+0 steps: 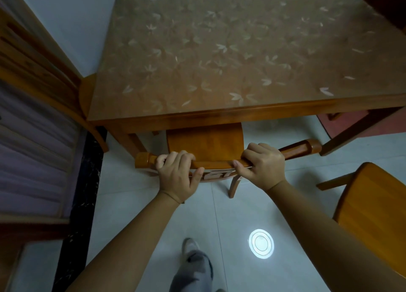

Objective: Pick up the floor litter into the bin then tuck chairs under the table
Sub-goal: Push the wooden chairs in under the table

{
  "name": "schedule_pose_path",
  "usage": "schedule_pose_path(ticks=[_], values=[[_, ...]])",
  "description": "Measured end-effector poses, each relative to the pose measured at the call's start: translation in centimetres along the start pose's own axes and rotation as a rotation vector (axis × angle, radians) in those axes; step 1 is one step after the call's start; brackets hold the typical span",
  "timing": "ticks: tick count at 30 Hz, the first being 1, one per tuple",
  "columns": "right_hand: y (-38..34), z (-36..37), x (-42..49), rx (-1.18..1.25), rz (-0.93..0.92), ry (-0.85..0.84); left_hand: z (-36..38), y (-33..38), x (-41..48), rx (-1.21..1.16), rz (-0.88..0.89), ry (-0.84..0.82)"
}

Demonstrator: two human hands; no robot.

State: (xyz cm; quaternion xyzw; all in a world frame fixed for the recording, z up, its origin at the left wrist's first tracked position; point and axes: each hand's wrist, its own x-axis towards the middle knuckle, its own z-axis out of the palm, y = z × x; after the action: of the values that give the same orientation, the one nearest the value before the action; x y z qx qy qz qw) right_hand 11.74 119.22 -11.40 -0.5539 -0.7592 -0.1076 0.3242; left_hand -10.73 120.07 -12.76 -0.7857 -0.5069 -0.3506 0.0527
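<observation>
Head view looks steeply down, seemingly near the table.

I see the near chair, glossy orange-brown wood, upright at the leaf-patterned counter's six o'clock edge, seat partly underneath. A second chair stands untucked around four o'clock.

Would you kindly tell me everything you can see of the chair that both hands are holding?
The chair looks like glossy orange-brown wood, with a curved top rail ending in rounded knobs. It stands upright with its seat partly under the table. One curved rear leg shows. The left hand and right hand grip the rail.
</observation>
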Motion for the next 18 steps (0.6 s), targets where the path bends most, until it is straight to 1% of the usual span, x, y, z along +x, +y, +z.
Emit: schedule_pose_path(ticks=[11, 18], values=[[2.5, 4.6, 7.0, -0.044, 0.012, 0.009, 4.2, -5.3, 7.1, -0.045, 0.047, 0.047], [3.8, 6.3, 9.6, -0.057, 0.015, 0.043, 5.7, -6.6, 9.7, -0.038, 0.023, 0.036]])
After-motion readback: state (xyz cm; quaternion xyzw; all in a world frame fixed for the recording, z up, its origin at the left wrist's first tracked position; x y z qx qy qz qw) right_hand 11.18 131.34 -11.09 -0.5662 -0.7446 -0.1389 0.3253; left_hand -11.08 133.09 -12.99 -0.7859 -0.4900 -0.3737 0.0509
